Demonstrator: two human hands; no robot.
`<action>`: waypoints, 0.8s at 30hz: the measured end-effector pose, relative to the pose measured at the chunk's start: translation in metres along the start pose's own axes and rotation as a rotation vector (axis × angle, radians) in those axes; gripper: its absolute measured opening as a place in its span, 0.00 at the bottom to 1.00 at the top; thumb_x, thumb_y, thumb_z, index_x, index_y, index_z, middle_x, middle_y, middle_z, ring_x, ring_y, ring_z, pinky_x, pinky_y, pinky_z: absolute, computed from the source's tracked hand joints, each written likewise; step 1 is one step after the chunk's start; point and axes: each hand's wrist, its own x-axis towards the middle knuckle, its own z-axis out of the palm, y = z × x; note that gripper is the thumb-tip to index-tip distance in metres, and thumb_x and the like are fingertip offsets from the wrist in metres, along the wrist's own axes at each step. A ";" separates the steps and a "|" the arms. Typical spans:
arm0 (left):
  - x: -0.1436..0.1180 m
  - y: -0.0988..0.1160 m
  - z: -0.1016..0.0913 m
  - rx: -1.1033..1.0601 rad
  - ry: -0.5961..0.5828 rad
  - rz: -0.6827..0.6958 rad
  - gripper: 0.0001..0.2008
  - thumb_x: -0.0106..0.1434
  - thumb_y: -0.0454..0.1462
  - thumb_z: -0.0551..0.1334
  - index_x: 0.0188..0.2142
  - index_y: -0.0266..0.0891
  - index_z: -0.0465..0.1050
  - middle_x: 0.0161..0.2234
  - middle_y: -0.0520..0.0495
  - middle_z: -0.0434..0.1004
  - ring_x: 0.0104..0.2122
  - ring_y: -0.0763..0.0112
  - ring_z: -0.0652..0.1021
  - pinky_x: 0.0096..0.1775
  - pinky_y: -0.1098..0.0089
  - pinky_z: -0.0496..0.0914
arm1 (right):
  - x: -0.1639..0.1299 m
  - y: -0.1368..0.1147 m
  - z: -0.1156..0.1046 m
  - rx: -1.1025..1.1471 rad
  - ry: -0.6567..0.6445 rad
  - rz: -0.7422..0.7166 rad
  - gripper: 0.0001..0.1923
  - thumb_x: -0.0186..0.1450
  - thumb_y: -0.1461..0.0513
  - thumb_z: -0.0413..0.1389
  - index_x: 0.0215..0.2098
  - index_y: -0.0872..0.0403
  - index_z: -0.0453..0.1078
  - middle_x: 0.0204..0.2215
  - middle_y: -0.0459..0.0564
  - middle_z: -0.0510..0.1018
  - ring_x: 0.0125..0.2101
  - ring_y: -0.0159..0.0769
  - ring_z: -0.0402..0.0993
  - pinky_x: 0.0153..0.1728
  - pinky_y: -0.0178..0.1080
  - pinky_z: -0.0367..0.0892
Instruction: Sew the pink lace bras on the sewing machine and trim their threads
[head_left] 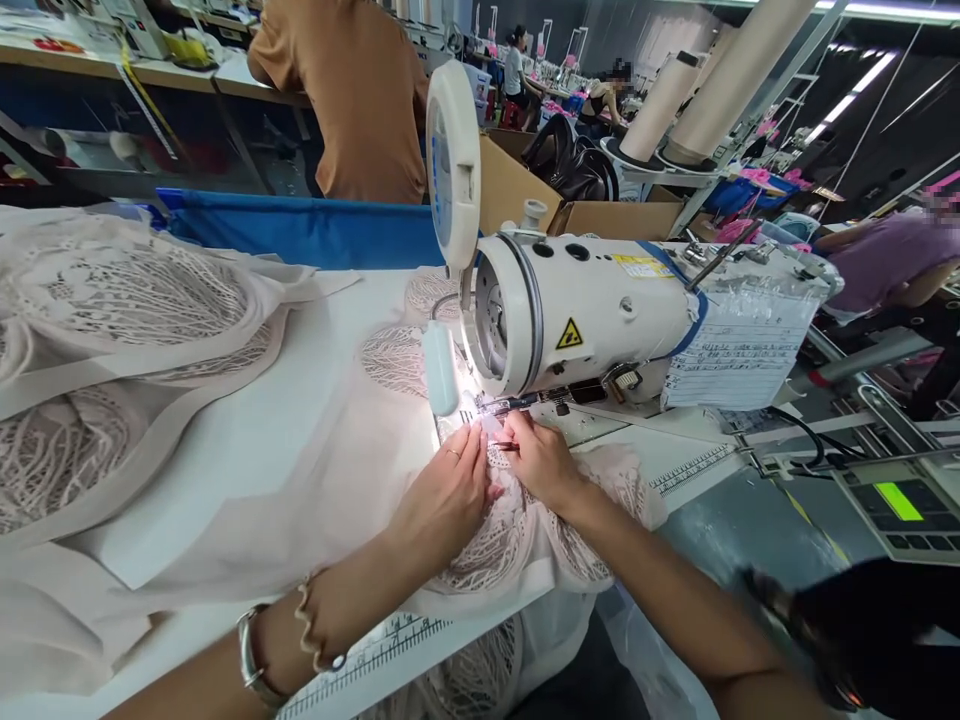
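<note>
Pale pink lace fabric lies bunched at the needle area of a white sewing machine. Its lamp lights the spot just ahead of my fingertips. On the fabric's left side my left hand lies flat, fingers stretched out together and pressing on the cloth. Opposite it, my right hand is closed, with a slim dark metal tool sticking out of its fingers towards the left. The tool's exact kind is too small to make out. Both hands' fingertips are close together, right below the needle area, which is partly hidden.
More pale lace pieces are heaped on the left of the white table. A blue cloth bin and a cardboard box stand behind. Thread cones rise at back right; a control panel is right. A person in brown sits ahead.
</note>
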 end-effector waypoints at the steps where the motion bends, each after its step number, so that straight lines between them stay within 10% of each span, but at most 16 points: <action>1: 0.001 -0.001 0.000 -0.008 -0.004 0.011 0.28 0.74 0.40 0.50 0.56 0.09 0.68 0.55 0.15 0.73 0.58 0.37 0.74 0.60 0.47 0.65 | -0.001 0.000 0.000 -0.022 -0.009 -0.018 0.08 0.72 0.66 0.49 0.38 0.55 0.70 0.28 0.50 0.80 0.27 0.35 0.75 0.30 0.35 0.60; 14: 0.005 -0.015 -0.010 -0.254 0.022 -0.057 0.21 0.70 0.41 0.57 0.55 0.25 0.69 0.56 0.28 0.73 0.50 0.46 0.74 0.47 0.54 0.70 | -0.009 0.002 0.003 -0.081 0.074 -0.253 0.19 0.73 0.68 0.46 0.58 0.61 0.71 0.38 0.57 0.83 0.36 0.39 0.81 0.38 0.36 0.74; 24: 0.002 -0.017 -0.012 -0.151 0.088 -0.094 0.25 0.72 0.44 0.54 0.57 0.23 0.69 0.56 0.29 0.75 0.54 0.45 0.73 0.54 0.49 0.62 | -0.004 -0.004 -0.004 -0.107 -0.086 -0.153 0.24 0.70 0.71 0.47 0.62 0.61 0.70 0.39 0.57 0.83 0.37 0.42 0.81 0.39 0.38 0.74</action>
